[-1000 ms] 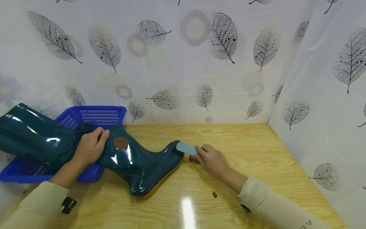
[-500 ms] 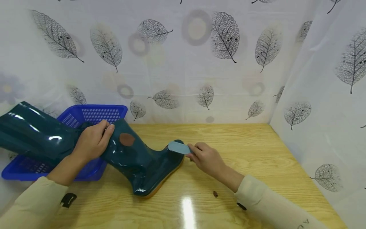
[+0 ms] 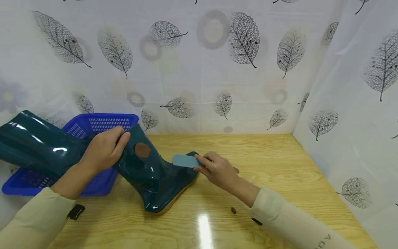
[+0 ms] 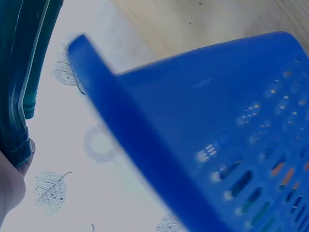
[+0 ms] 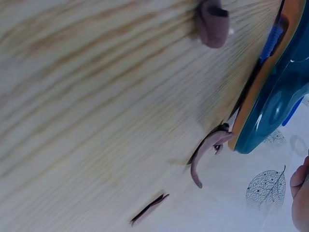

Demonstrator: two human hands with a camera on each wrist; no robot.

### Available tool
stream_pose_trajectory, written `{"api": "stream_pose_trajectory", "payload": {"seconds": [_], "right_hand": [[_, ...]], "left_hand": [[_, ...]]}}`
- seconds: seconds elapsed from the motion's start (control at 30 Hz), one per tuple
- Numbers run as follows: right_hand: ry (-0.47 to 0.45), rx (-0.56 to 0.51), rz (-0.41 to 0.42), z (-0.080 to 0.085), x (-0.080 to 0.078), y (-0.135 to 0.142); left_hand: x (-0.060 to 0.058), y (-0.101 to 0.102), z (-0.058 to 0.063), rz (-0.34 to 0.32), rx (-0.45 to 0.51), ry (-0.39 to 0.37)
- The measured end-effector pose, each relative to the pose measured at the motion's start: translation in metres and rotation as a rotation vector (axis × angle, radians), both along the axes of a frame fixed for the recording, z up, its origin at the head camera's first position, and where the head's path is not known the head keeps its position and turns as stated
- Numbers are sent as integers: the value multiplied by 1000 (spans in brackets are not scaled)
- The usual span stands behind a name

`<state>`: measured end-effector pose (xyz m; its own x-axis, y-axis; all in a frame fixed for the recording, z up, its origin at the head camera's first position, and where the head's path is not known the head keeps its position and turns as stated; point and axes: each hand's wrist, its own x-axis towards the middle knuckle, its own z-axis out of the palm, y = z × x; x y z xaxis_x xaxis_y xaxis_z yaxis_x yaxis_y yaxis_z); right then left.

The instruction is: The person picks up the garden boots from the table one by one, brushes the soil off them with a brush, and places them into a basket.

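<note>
In the head view my left hand (image 3: 104,148) grips the upper shaft of a glossy dark green rubber boot (image 3: 164,183). Its tan sole faces the table, toe to the right, and a round brown patch (image 3: 142,150) marks the shaft. My right hand (image 3: 219,173) pinches one end of a light blue flat tool (image 3: 184,160), whose kind is unclear. The tool overlaps the boot's instep; contact cannot be judged. The right wrist view shows the boot's toe (image 5: 270,106) and a curled brown piece (image 5: 207,150) beside it.
A second green boot (image 3: 40,145) lies across a blue perforated basket (image 3: 112,117) at left. Small brown bits, one a dark fleck (image 3: 233,210), lie on the wooden table (image 3: 264,152). A leaf-patterned white curtain (image 3: 199,69) stands behind and at right.
My right hand and the blue tool have moved left along the boot from its toe toward the ankle. My left hand and the boot's shaft have shifted slightly right and up.
</note>
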<state>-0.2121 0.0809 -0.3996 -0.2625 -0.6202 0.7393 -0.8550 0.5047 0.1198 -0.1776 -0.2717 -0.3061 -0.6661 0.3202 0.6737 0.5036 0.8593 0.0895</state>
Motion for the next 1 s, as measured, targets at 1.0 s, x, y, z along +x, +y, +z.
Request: {"api": "stream_pose_trajectory", "payload": {"seconds": [1.0], "right_hand": [[122, -154, 215, 61, 9, -81]], "left_hand": [[1, 21, 25, -333, 157, 3]]}}
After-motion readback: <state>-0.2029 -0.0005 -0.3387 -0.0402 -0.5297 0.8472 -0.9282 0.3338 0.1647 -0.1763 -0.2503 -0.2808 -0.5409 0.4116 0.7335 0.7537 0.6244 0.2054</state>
